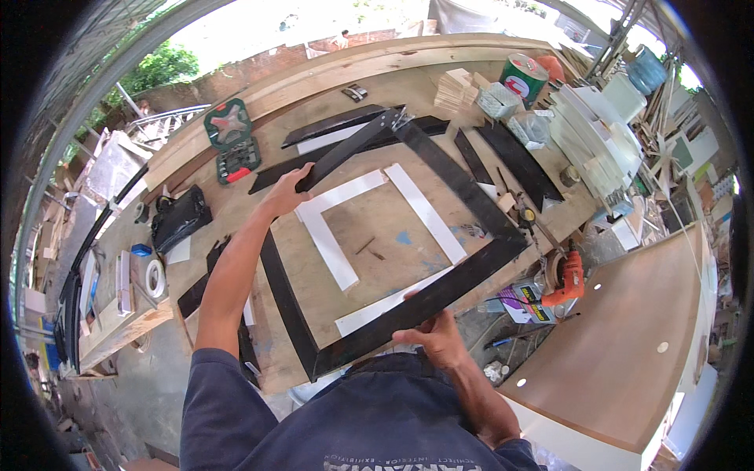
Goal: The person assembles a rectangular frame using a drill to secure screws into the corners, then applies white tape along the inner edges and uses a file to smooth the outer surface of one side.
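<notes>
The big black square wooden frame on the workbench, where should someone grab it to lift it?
Probably by two opposite rails of the black square wooden frame, one hand from each side. It is wide, flat and open in the middle. The left hand grips the far-left rail, the right hand the near rail.

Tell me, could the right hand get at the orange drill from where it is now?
Probably yes: the orange drill lies just right of the right hand, with nothing between them, though that hand grips the black frame.
</notes>
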